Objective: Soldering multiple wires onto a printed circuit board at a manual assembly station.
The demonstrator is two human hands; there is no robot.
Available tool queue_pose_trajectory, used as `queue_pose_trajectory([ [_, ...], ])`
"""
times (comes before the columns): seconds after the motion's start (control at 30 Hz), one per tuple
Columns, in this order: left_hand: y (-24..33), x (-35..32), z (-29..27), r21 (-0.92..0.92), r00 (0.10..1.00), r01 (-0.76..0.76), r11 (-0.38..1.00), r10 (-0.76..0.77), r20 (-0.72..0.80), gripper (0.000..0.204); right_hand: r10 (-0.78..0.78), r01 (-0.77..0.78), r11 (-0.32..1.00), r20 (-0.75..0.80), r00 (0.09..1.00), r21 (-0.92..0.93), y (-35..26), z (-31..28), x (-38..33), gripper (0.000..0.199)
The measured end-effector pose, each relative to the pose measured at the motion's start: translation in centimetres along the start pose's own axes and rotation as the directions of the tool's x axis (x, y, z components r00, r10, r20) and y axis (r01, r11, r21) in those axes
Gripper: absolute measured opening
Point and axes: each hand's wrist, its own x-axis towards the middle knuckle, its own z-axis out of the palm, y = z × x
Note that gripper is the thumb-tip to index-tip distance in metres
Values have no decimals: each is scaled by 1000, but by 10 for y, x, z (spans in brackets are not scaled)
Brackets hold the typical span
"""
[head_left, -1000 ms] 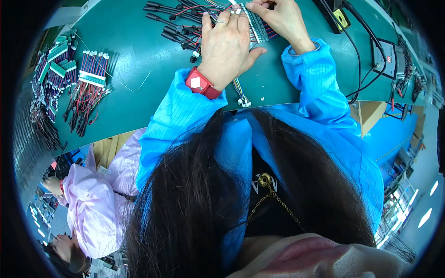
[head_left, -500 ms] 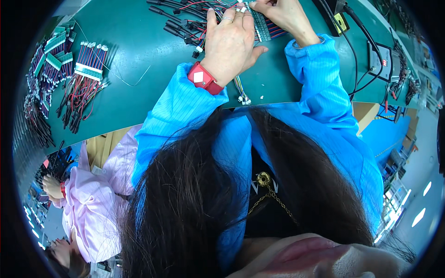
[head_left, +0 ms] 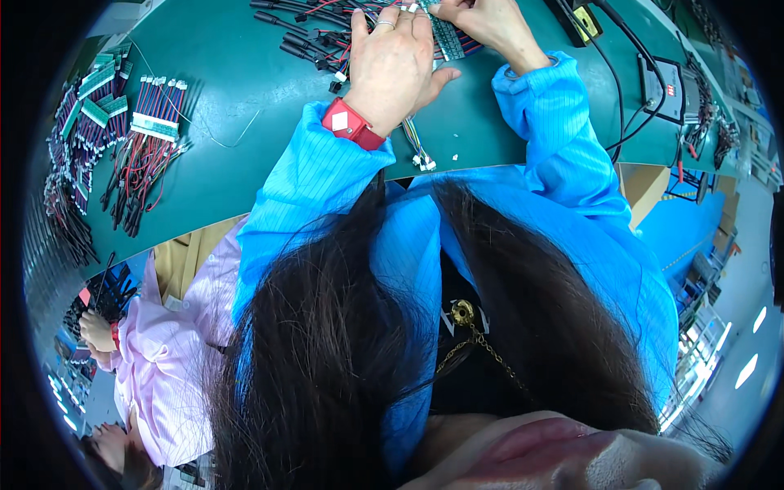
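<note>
At the top of the view, my left hand (head_left: 390, 67) lies palm down over a bundle of black-ended cables (head_left: 304, 39). Its fingers are stretched out and the thumb stands apart; small white plugs show by the fingertips. Just right of it is a green circuit board strip (head_left: 447, 39) with red and blue wires. My right hand (head_left: 488, 28) is at the strip's far end, thumb and fingers pinched together; what they hold is too small to make out and partly cut off by the frame. Thin coloured wires with white plugs (head_left: 423, 162) stick out below my left wrist.
Wired green boards (head_left: 155, 126) lie on the green table (head_left: 229, 180) at left, beside a larger pile (head_left: 94, 106). A grey box (head_left: 661, 90) and black cables (head_left: 618, 98) stand at right. Another person in a pink sleeve (head_left: 155, 343) sits at lower left.
The view has shifted slightly, so hands and table items sit a little higher and further left. Both hands keep nearly the same pose at the board strip.
</note>
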Motion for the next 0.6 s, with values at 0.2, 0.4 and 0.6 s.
queue_pose_trajectory([
  [0.2,-8,-11,2,41,1000,-15,999,15,9,77,20,-23,996,35,999,83,-7,1,-21,20],
  [0.4,-4,-3,2,32,1000,-11,999,11,-12,76,35,-37,998,38,999,57,-1,-4,-28,20],
  [0.6,-2,-3,1,32,1000,-1,999,1,5,76,42,-46,997,61,997,61,-1,-2,-29,19],
])
